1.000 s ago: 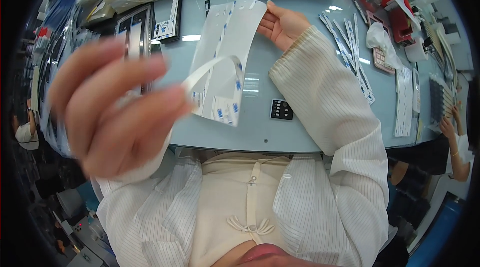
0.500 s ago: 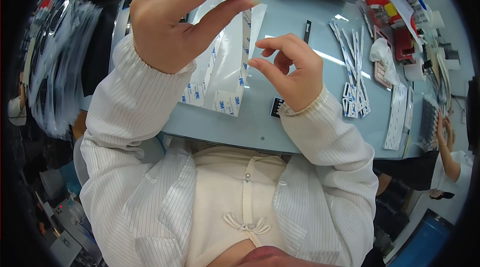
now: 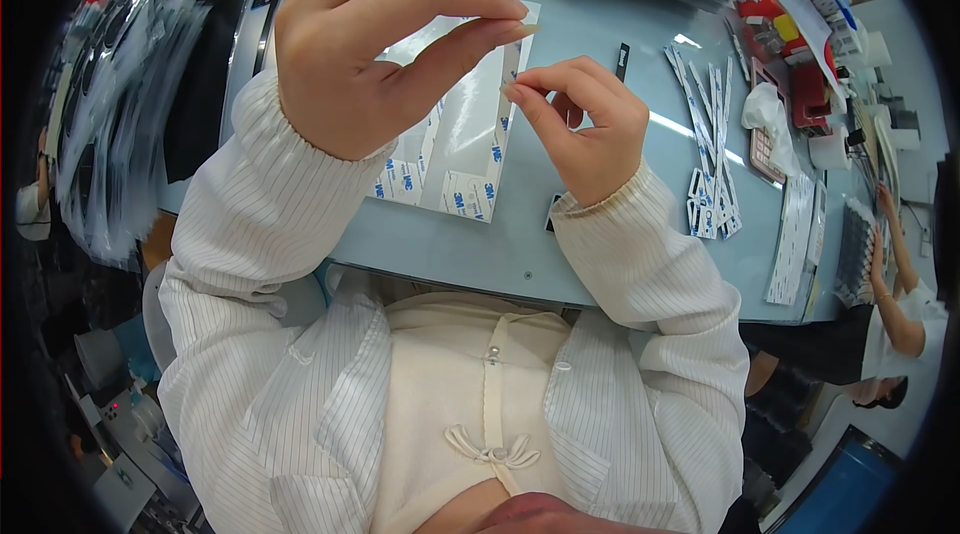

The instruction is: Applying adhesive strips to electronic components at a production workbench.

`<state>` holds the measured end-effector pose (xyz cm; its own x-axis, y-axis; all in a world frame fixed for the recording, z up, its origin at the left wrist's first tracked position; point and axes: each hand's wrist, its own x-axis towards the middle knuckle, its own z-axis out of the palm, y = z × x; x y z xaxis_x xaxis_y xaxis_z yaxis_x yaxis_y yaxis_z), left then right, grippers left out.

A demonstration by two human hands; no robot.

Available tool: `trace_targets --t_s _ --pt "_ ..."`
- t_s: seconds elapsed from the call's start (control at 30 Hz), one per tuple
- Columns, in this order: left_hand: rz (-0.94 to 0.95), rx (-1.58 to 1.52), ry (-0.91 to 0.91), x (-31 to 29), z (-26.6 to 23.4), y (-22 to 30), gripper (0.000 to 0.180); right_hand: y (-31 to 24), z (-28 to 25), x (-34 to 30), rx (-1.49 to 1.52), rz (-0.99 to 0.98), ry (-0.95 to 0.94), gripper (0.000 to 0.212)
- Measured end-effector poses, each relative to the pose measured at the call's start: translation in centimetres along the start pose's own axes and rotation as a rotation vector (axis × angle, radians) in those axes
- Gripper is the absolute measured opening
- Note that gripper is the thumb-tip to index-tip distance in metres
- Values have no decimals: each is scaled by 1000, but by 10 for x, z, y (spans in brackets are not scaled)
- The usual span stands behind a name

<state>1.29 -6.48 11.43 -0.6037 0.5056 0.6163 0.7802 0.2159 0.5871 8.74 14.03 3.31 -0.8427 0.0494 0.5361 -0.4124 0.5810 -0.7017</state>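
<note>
My left hand (image 3: 365, 49) is raised over the table, thumb and index fingertip pinched together; whatever lies between them is too small to make out. Lower and to its right, my right hand (image 3: 590, 129) also pinches thumb against index finger, beside the right edge of a flat sheet (image 3: 468, 99). This clear and white sheet has white adhesive-backing strips with blue print along its edges. Anything in the right pinch cannot be made out. Part of the sheet is hidden under my left hand and sleeve. A small black piece (image 3: 551, 213) shows beside my right cuff.
Right of my hands lie thin white-and-blue strips (image 3: 712, 149) and a flat white strip bundle (image 3: 791, 239). A pink calculator (image 3: 768, 152) sits under crumpled tissue (image 3: 766, 109). Clear plastic sheets (image 3: 130, 124) hang at left. Another person (image 3: 905, 319) works at far right.
My right thumb and index finger have closed from apart into a pinch. My left hand has shifted slightly right and down. The sheet has moved slightly right.
</note>
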Motion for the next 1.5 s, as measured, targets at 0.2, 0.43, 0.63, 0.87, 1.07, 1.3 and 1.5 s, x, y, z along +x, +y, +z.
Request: trace_targets --t_s 0.2,0.43,0.63,0.87,1.07,1.3,1.5 --pt "-170 -161 -32 0 0 6 96 -1 -2 2 -30 -19 28 7" --pt "17 -160 -315 -49 42 -40 100 2 -3 3 -40 -40 75 8" --pt "50 214 -614 -62 58 -31 98 -6 -13 1 -157 -212 36 9" --pt "41 321 -707 -67 62 -35 103 -42 -28 -3 -173 -301 -73 15" --pt "58 402 -733 -69 64 -35 108 -46 -35 -3 -134 -342 -87 19" --pt "-3 430 -739 -71 67 -32 107 -11 -26 -22 -202 -76 -269 69" --pt "11 306 -610 -69 69 -31 94 -7 -19 -32 -105 35 -308 74"
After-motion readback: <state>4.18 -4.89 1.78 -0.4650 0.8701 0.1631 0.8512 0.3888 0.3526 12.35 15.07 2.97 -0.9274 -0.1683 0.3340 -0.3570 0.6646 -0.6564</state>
